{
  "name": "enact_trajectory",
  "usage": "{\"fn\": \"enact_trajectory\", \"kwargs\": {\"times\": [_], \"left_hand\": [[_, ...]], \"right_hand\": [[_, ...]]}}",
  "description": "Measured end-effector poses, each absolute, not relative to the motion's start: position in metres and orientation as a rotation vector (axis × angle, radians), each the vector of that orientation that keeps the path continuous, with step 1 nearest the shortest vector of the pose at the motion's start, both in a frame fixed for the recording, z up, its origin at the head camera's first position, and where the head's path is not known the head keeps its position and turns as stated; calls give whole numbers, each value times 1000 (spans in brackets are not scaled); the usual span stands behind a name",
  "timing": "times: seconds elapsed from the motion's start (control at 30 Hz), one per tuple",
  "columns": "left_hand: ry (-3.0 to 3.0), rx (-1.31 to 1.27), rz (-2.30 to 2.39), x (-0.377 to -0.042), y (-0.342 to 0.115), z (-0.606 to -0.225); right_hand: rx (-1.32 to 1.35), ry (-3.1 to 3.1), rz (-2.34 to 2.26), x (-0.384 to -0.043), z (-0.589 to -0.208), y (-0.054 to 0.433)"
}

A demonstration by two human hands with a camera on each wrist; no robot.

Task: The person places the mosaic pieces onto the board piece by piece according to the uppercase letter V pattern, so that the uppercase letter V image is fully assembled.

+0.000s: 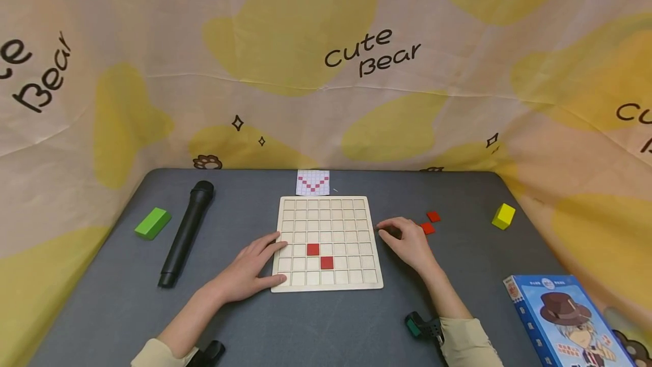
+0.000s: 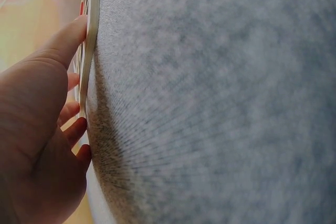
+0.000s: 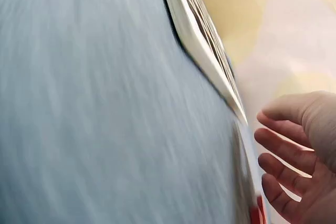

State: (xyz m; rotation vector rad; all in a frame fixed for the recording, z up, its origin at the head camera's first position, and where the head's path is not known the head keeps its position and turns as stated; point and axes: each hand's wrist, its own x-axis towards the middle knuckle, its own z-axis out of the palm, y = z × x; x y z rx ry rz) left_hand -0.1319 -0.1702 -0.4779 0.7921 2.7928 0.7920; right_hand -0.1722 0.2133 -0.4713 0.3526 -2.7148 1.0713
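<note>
A white grid board [image 1: 375,276] lies on the table, with one red tile [image 1: 313,250] and another red tile [image 1: 326,263] in its squares. My left hand [image 1: 249,271] rests at the board's left side, fingertips and thumb touching its edge; the left wrist view shows the thumb [image 2: 68,40] on the rim. Just off the right edge is my right hand [image 1: 407,245], its fingers loosely bent. Nothing shows between its thumb and fingers [image 3: 283,145] in the right wrist view. Beside its knuckles lie a loose red tile [image 1: 433,217] and a second, partly hidden one [image 1: 429,228].
Behind the board sits a small pattern card [image 1: 313,182] with a V of pinkish squares. To the left are a black microphone [image 1: 185,237] and a green block [image 1: 153,223]. A yellow block [image 1: 503,216] and a blue box [image 1: 570,321] stand on the right.
</note>
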Motion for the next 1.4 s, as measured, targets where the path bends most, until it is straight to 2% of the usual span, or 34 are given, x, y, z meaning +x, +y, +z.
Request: {"fn": "enact_trajectory", "kwargs": {"times": [0.27,0.47,1.1,1.4], "left_hand": [[2800,798,787,-132,-171,-479],[2787,797,803,-131,-170,-477],[2791,806,807,-131,-171,-478],[2784,795,805,-131,-170,-477]], "right_hand": [[214,-2765,907,-177,-469,252],[116,-2835,795,-178,-467,264],[159,-2850,821,-177,-467,260],[209,-2822,884,-179,-468,240]]}}
